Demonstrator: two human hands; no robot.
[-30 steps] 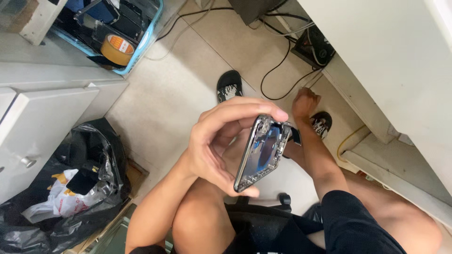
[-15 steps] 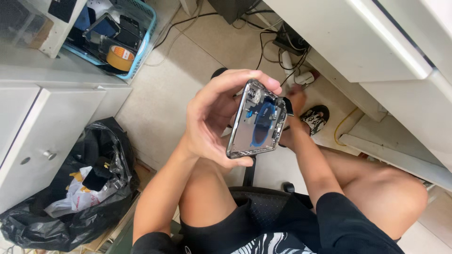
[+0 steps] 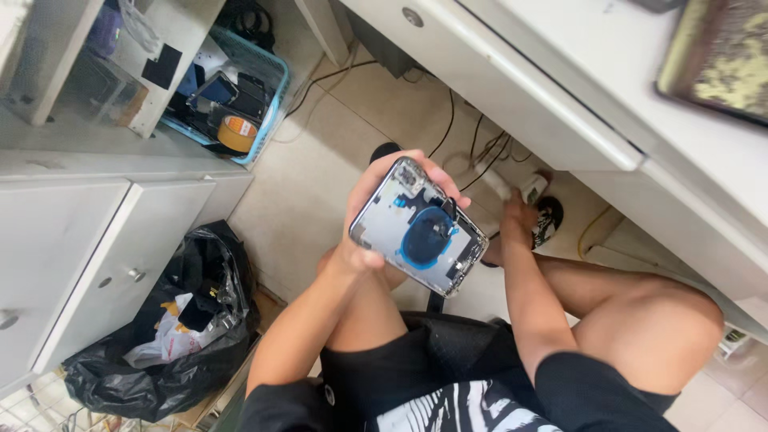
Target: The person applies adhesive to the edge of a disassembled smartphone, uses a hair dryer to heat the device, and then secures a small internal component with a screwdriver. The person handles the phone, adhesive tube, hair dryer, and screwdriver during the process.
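Note:
My left hand (image 3: 376, 212) grips an opened phone rear housing (image 3: 418, 226), silver-grey inside with a round blue-ringed coil at its centre. It is held over my lap, tilted, inner side facing up. My right hand (image 3: 518, 214) is lower, down near the floor beside the housing's right edge, close to a white plug block (image 3: 530, 189) and a dark sandal (image 3: 549, 220). Whether my right hand holds anything is hidden.
A white desk with a drawer (image 3: 512, 88) overhangs at the right. White cabinets (image 3: 88, 240) stand at the left, with a black rubbish bag (image 3: 168, 328) beside them. A blue basket (image 3: 232, 96) holds tape and parts. Cables (image 3: 464, 136) run across the tiled floor.
The view has lifted and shifted, bringing the desk drawer into sight. My left hand turned the housing flatter, so its inside shows fully. My right hand stayed low by the floor.

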